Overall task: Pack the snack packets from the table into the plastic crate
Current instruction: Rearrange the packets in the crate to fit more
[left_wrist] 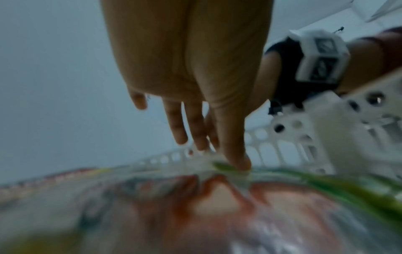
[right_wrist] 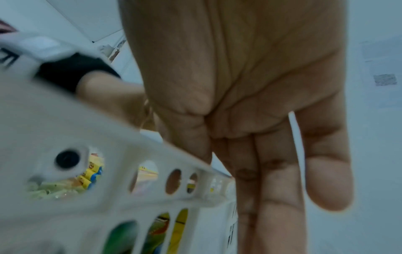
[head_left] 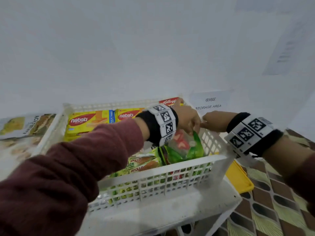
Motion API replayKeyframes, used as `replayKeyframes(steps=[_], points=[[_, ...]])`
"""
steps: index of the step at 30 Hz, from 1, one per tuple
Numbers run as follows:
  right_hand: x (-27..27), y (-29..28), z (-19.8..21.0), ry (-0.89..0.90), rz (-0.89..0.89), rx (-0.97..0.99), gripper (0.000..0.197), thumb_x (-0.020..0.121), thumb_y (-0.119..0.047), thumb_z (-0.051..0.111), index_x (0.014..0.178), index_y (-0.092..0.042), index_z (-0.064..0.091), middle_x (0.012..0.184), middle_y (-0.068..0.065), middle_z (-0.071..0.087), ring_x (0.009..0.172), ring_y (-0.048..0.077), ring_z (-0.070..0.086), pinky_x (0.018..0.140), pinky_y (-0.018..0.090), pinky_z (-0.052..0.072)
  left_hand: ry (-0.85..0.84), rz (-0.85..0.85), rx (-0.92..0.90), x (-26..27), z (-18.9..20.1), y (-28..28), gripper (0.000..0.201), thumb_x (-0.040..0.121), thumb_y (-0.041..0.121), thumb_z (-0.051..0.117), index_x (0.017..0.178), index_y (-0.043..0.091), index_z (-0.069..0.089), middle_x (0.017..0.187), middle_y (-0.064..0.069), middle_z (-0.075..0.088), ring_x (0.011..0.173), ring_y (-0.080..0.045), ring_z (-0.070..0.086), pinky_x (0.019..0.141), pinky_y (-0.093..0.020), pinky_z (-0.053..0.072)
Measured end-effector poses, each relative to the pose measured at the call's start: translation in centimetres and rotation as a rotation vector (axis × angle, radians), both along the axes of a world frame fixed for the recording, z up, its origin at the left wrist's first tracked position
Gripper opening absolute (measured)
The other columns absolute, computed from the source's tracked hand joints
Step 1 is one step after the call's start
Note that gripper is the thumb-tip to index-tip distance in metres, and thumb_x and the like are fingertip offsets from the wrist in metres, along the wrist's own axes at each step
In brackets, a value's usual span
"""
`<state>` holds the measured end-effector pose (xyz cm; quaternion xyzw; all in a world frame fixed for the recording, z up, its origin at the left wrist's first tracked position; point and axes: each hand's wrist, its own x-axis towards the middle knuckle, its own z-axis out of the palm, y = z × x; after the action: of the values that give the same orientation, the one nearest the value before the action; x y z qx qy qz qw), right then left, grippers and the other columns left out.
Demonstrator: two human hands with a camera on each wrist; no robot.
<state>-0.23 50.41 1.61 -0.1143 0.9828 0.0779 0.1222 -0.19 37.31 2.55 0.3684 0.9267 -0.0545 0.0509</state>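
My left hand (head_left: 186, 119) reaches over the white plastic crate (head_left: 170, 169), and its fingers (left_wrist: 236, 149) point down onto the top edge of a clear and green snack bag (head_left: 185, 147) with red pieces printed on it. In the left wrist view the thumb tip sits on the bag's top edge and the other fingers are nearly straight and close together; I cannot tell for certain whether they pinch the edge or only press on it. The bag stands tilted inside the crate, against its right wall.

My right hand (head_left: 215, 120) is at the crate's right rim, just beside my left hand. In the right wrist view its fingers (right_wrist: 276, 180) are straight and close together, the little finger slightly apart, with the thumb lying along the rim of the crate and nothing held.

Inside the crate I see two yellow Nabati wafer packs (head_left: 88, 123) along the far wall, a red Kellogg's pack (head_left: 168, 101) in the far right corner, and green Apollo packets (head_left: 141, 163) near the front wall, beside the bag. The crate stands on a white desk (head_left: 170, 212). A large printed pack (head_left: 18, 128) lies left of the crate, a yellow item (head_left: 238, 179) lies just right of it, and a paper sign reading STORAGE AREA (head_left: 208, 106) lies behind my hands
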Motion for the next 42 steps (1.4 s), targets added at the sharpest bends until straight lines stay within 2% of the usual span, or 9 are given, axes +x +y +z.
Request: replayKeyframes(steps=[4,8,13,17,21,25,32,39,42], points=[[-0.1,0.3,-0.1,-0.071,0.003,-0.081,0.031,0.098,-0.025,0.039,0.103,-0.005,0.061,0.069,0.005,0.055,0.059,0.021,0.052,0.061,0.027,0.042,0.226,0.026,0.097,0.8,-3.3,0.8,0.032,0.078,0.031,0.066,0.109,0.027,0.062,0.127,0.001,0.042,0.119,-0.018,0.043,0.104,-0.040,0.028],[-0.6,1.1,-0.8,-0.045,0.000,-0.088,0.038,0.100,-0.032,0.030,0.091,-0.003,0.053,0.075,0.009,0.060,0.072,0.022,0.054,0.073,0.028,0.040,0.031,0.333,0.361,2.2,-3.3,-1.6,0.026,0.084,0.029,0.061,0.103,0.013,0.054,0.116,-0.006,0.046,0.095,-0.021,0.050,0.080,-0.033,0.045],[-0.9,1.2,-1.0,-0.027,0.003,-0.101,0.037,0.100,-0.031,0.030,0.070,-0.012,0.039,0.080,0.007,0.053,0.081,0.022,0.050,0.076,0.027,0.036,-0.194,0.498,0.079,3.3,-3.2,-3.8,0.051,0.092,0.047,0.046,0.125,0.008,0.045,0.109,-0.007,0.059,0.090,-0.017,0.056,0.068,-0.021,0.039],[-0.5,1.0,-0.7,-0.014,0.013,-0.064,0.033,0.101,-0.030,0.031,0.083,-0.007,0.046,0.114,0.018,0.057,0.105,0.029,0.054,0.081,0.028,0.036,-0.229,0.535,0.130,2.9,-4.9,-2.3,0.054,0.091,0.045,0.048,0.124,0.003,0.043,0.083,0.000,0.053,0.077,-0.016,0.050,0.056,-0.021,0.040],[-0.7,0.9,-0.7,-0.018,0.022,-0.062,0.032,0.101,-0.030,0.032,0.094,-0.004,0.050,0.113,0.018,0.057,0.106,0.029,0.054,0.084,0.029,0.039,-0.199,0.584,0.327,2.2,-5.5,-1.0,0.054,0.081,0.046,0.063,0.112,0.007,0.041,0.083,-0.001,0.048,0.081,-0.019,0.051,0.050,-0.023,0.038],[-1.0,0.9,-0.7,-0.026,0.018,-0.057,0.039,0.100,-0.030,0.032,0.067,-0.011,0.039,0.089,0.013,0.056,0.083,0.024,0.052,0.077,0.029,0.039,-0.219,0.622,0.338,1.9,-5.7,-0.7,0.068,0.081,0.046,0.065,0.125,0.005,0.033,0.110,-0.009,0.056,0.088,-0.022,0.053,0.063,-0.027,0.041],[-0.9,1.4,-1.2,-0.030,0.015,-0.109,0.032,0.099,-0.029,0.032,0.083,-0.005,0.047,0.075,0.015,0.063,0.091,0.028,0.062,0.073,0.027,0.036,-0.397,0.551,0.216,2.3,-3.7,-2.5,0.058,0.085,0.035,0.064,0.128,0.001,0.044,0.116,-0.013,0.058,0.071,-0.016,0.052,0.060,-0.024,0.046],[-1.7,1.5,-1.3,0.133,0.031,-0.085,0.024,0.098,-0.023,0.034,0.096,-0.004,0.048,0.111,0.018,0.057,0.101,0.030,0.055,0.077,0.031,0.038,-0.312,0.546,0.221,1.8,-4.5,-1.3,0.062,0.078,0.034,0.072,0.126,0.005,0.045,0.126,-0.010,0.056,0.107,-0.024,0.055,0.075,-0.025,0.044],[-2.1,1.9,-0.9,0.086,0.046,-0.100,0.031,0.098,-0.024,0.035,0.101,0.001,0.052,0.082,0.013,0.060,0.069,0.023,0.055,0.074,0.029,0.040,-0.301,0.550,0.229,1.5,-4.5,-1.2,0.062,0.077,0.037,0.072,0.125,0.006,0.048,0.125,-0.009,0.057,0.112,-0.025,0.055,0.088,-0.030,0.045]])
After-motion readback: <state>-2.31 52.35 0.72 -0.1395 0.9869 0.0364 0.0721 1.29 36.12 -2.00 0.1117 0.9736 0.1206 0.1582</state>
